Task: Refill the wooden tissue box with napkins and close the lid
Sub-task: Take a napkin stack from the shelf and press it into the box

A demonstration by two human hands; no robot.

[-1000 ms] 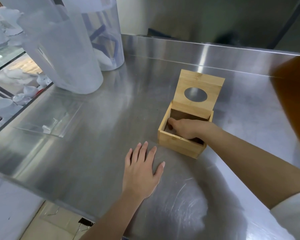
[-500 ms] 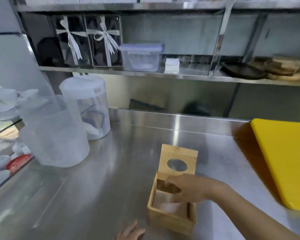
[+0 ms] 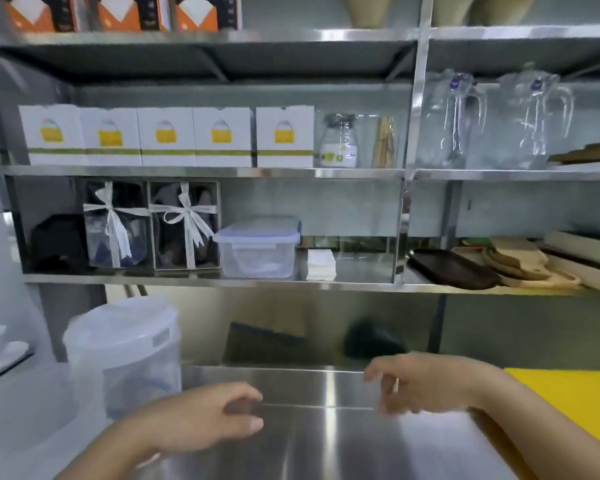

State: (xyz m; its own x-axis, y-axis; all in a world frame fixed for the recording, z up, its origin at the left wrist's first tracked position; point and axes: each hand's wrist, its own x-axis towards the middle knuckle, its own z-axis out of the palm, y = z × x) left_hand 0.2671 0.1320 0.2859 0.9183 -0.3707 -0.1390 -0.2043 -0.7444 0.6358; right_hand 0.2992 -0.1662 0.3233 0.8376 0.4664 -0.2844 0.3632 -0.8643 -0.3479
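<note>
A small stack of white napkins (image 3: 321, 264) lies on the lowest steel shelf (image 3: 357, 285), right of a clear plastic tub (image 3: 257, 249). The wooden tissue box is out of view below the frame. My left hand (image 3: 205, 419) hovers over the steel counter (image 3: 326, 441) with fingers loosely curled and nothing in it. My right hand (image 3: 420, 382) is raised above the counter, fingers apart and empty, well below the napkins.
A yellow cutting board (image 3: 575, 400) lies at the right of the counter. Translucent lidded containers (image 3: 125, 351) stand at the left. The shelves hold two ribbon-tied gift boxes (image 3: 151, 225), white cartons (image 3: 167, 136), glass pitchers (image 3: 492, 119), and a dark tray (image 3: 452, 270) with wooden boards.
The view has tilted up from the counter to the shelves, so the open wooden box has left the frame. My right hand came out of the box; both hands have risen.
</note>
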